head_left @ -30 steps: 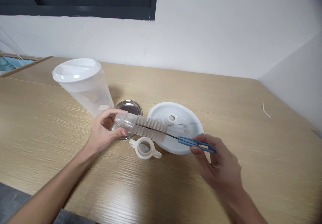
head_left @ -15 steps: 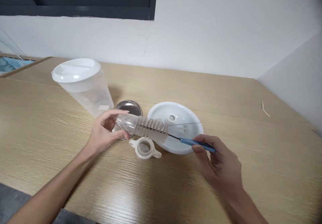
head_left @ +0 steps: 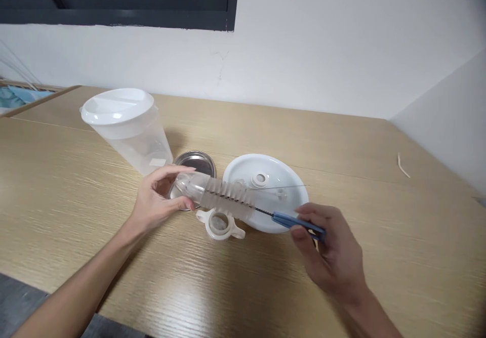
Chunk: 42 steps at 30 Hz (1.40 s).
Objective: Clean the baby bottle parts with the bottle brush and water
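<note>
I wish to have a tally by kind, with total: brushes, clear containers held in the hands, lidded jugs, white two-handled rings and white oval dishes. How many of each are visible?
Brush: 1
Held clear container: 1
Lidded jug: 1
White two-handled ring: 1
White oval dish: 1
Total: 5

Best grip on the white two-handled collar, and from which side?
I'd pinch the right-hand handle of the white two-handled collar, coming from the near right: it juts outward as a slim tab, while the bottle brush crowds the far side in this view.
</note>
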Each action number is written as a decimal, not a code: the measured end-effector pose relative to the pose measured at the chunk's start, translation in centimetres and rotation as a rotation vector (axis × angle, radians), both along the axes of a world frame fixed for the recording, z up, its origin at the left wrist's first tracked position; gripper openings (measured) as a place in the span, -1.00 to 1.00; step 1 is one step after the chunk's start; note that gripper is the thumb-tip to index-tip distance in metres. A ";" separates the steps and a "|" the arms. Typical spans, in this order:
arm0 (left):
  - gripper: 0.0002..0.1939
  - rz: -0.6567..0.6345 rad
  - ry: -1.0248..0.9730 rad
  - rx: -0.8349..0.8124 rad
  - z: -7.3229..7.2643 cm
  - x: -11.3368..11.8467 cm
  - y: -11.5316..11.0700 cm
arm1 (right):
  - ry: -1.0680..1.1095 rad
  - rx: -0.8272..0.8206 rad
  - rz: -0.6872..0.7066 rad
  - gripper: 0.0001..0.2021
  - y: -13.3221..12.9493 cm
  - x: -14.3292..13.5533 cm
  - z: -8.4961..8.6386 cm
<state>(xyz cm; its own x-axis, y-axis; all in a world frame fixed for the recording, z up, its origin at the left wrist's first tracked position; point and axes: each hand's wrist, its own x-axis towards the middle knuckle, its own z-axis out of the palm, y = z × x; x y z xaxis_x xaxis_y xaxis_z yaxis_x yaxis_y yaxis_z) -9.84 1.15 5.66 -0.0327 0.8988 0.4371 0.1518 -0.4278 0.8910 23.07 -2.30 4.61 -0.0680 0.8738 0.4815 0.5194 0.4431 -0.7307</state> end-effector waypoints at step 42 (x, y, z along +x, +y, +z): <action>-0.37 -0.102 0.038 0.137 -0.6 0.1 -0.1 | -0.044 -0.029 0.076 -0.57 0.1 0.0 0.3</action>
<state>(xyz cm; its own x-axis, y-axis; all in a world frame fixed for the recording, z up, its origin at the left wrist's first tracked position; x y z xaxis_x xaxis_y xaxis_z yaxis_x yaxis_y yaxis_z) -9.70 1.01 5.09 0.0751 0.8286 0.5547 0.1339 -0.5596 0.8179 23.07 -2.21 4.96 -0.1546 0.8789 0.4512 0.5168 0.4611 -0.7213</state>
